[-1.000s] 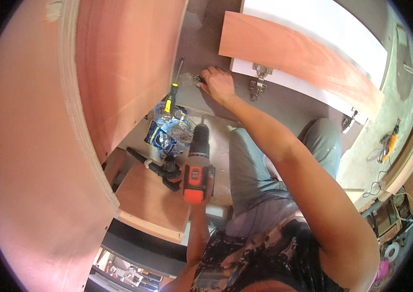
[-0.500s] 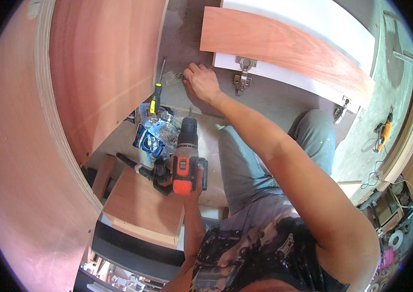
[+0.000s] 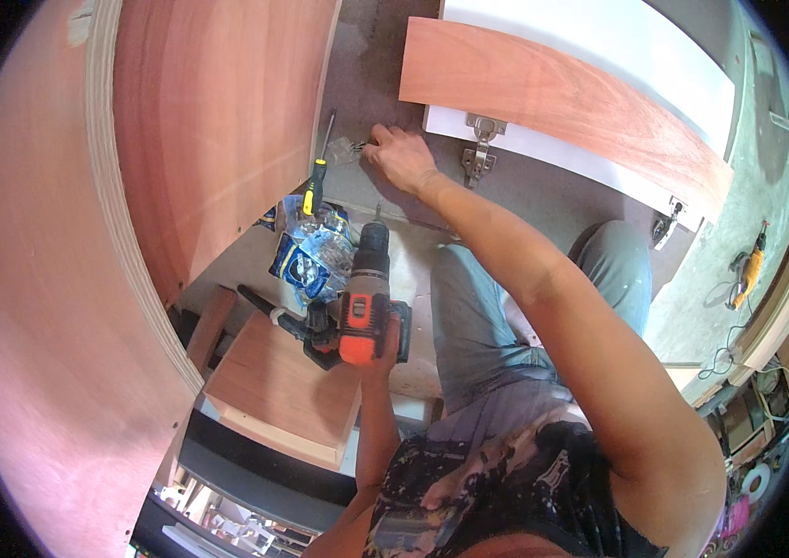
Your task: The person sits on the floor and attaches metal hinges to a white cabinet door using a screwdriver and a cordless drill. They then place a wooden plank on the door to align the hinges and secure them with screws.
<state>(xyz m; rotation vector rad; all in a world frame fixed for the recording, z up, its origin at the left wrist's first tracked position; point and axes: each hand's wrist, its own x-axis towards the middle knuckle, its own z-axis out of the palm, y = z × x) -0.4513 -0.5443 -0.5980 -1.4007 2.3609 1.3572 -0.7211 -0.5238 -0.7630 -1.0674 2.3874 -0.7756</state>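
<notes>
My left hand [image 3: 385, 346] is closed around the handle of a red and black cordless drill [image 3: 364, 307], whose bit points away from me. Farther off, my right hand [image 3: 401, 156] reaches down to the grey surface, its fingers bent and drawn together beside a small clear plastic bag [image 3: 345, 151] with small metal pieces at its edge. What the fingertips pinch is too small to tell. A yellow and black screwdriver [image 3: 316, 186] lies just left of that bag. Blue and clear plastic packets [image 3: 306, 260] are heaped between the screwdriver and the drill.
Tall wooden panels [image 3: 218, 121] stand close on the left. At the far right lies a white board with a wood strip [image 3: 543, 74] over it and metal hinges [image 3: 480, 158] along its edge. Another black tool [image 3: 318, 335] rests on a wooden box [image 3: 283, 391]. A yellow tool [image 3: 748, 265] lies rightward.
The whole view has shifted a little, so things appear slightly farther right. Both hands keep nearly the same places relative to the drill and the small bag.
</notes>
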